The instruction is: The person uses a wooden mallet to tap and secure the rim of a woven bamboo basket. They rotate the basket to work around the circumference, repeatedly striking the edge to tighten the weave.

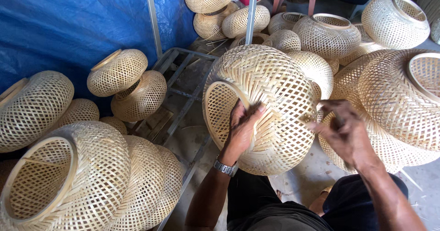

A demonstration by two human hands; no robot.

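Left hand (240, 128) gripping woven bamboo shade (266, 102); right hand (343, 130) touching its side.

Woven shade (275, 98): pale bamboo strips — looking matt, dry, ribbed.
Tarp (68, 24): blue plastic, showing a creased sheen.
Watch (225, 167): metal band, glinting.
Frame (183, 75): grey metal — looking dull.

Left hand (241, 128) raised, palm away, fingers spread and curled, metal watch on wrist, right hand (343, 132) blurred, fingers loosely bent, both forearms angled upward and inward
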